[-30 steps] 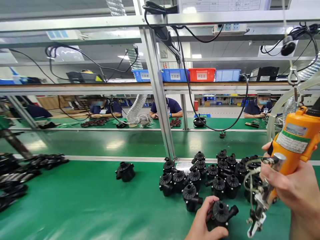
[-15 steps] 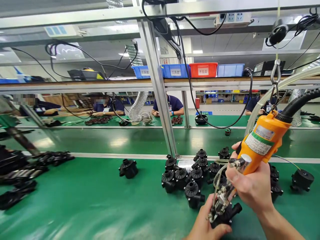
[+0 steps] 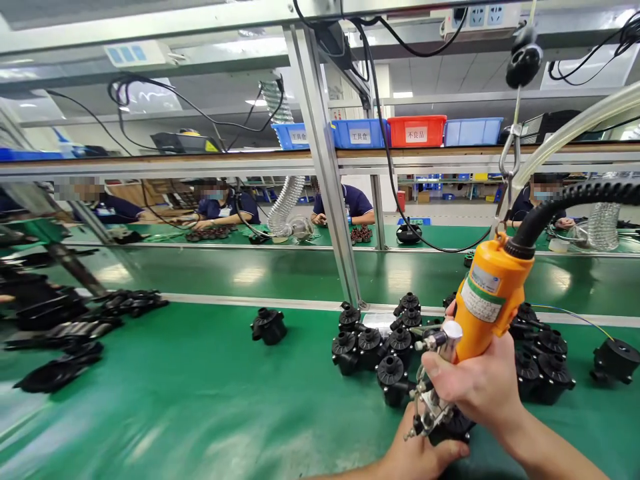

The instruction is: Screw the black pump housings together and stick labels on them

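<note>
My right hand (image 3: 477,383) is wrapped round an orange powered screwdriver (image 3: 487,297) that hangs from a hook and a black cable. Its metal tip (image 3: 425,417) rests on a black pump housing (image 3: 453,427) at the bottom of the view. My left hand (image 3: 417,453) grips that housing from below and holds it on the green mat (image 3: 200,400). A cluster of several more black pump housings (image 3: 370,347) stands just behind the one I hold.
One lone black housing (image 3: 269,325) sits to the left, another (image 3: 617,359) at far right. Black flat parts (image 3: 75,333) are piled at the left edge. A metal frame post (image 3: 330,173) rises mid-bench. Coloured bins (image 3: 417,131) sit on the shelf. Co-workers (image 3: 345,203) sit across the conveyor.
My right hand has swung the screwdriver left and down from beside the housing until its tip sits on it. My left hand has stayed on the housing. The view has shifted a little.
</note>
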